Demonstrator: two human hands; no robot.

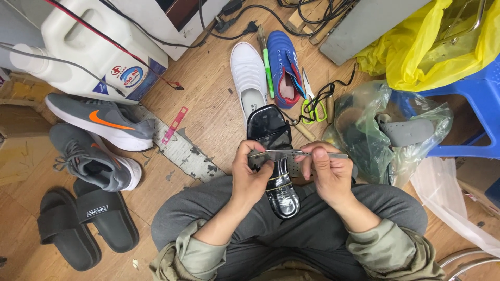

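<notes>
Left hand (251, 176) pinching left end of thin metal strip (291, 153), possibly ruler; right hand (328, 174) gripping its right part. Glossy black sandal (275, 156) beneath, on lap. White sneaker (249, 75) at 11 o'clock, scissors (311, 106) at 1.

Both hands are hiding the middle of the glossy black sandal (273, 136); the blue stool (482, 99) is running off the right edge
</notes>
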